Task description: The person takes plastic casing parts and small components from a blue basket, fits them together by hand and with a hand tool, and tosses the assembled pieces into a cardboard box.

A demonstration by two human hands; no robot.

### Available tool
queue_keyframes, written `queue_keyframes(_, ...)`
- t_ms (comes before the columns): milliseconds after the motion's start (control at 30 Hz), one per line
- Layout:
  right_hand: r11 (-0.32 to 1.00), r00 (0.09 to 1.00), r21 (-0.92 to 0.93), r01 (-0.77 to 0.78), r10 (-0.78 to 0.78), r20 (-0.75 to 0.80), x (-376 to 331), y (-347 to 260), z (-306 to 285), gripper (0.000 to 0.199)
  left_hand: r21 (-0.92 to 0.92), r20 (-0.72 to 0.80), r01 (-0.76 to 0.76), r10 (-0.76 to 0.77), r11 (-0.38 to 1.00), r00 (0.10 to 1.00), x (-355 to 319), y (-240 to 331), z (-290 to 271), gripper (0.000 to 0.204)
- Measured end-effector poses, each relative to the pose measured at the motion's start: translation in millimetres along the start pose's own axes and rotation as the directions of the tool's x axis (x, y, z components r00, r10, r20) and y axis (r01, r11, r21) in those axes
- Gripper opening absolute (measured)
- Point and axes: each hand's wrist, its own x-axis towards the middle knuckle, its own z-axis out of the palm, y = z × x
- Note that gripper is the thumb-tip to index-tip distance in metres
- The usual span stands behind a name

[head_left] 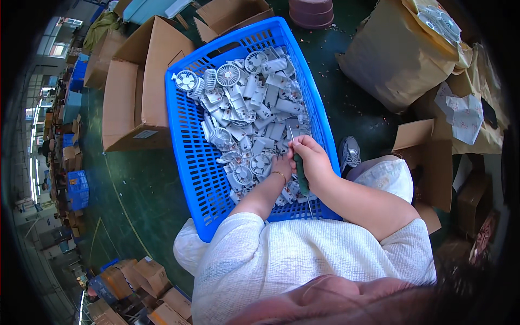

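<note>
A blue plastic basket [320,111] stands in front of me, heaped with white plastic fan parts [262,111], among them round grilles and curved housing pieces. Over its near right part, my right hand [310,157] is closed round a thin tool with a green handle [303,181]; it looks like a screwdriver. Slim metal shows beyond both ends of the handle. Right beside it, my left hand [283,167] has its fingers bent down among the parts, close to the right fingers. Whatever those left fingers grip is hidden.
Open cardboard boxes [154,89] stand left of and behind the basket. At the right are a large brown sack [398,57] with fan grilles on top and another open carton [436,165]. A maroon tub [310,13] sits at the back. More cartons [149,276] are stacked lower left.
</note>
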Motion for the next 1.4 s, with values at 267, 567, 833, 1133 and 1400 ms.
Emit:
queue_keyframes(267,0.998,0.999,-0.052,0.041,-0.042,-0.005,11.5,10.0,-7.6,0.01,-0.492,-0.248,0.013,-0.155,0.87,0.956,-42.7,-6.9,-61.7,0.039)
queue_keyframes(567,0.42,0.908,-0.805,0.418,-0.201,0.367,-10.4,28.1,-2.1,0.017,-0.909,-0.128,-0.25,-0.347,-0.333,0.929,-152.5,-8.9,-161.4,0.031)
queue_keyframes(833,0.105,0.794,-0.796,0.596,-0.223,0.565,-29.0,41.4,2.9,0.014,-0.93,-0.338,-0.365,-0.48,0.039,0.81,-185.0,2.8,-147.5,0.025)
queue_keyframes(1133,0.142,0.787,-0.779,0.61,-0.224,0.575,-31.0,38.5,4.4,0.017,-0.79,-0.585,-0.305,-0.505,0.531,0.635,-196.0,18.7,-163.4,0.025)
queue_keyframes(1400,0.408,0.844,-0.74,0.534,-0.302,0.443,-37.0,39.3,13.8,0.017,-0.867,-0.49,-0.44,-0.56,0.234,0.668,-187.8,22.0,-167.1,0.02)
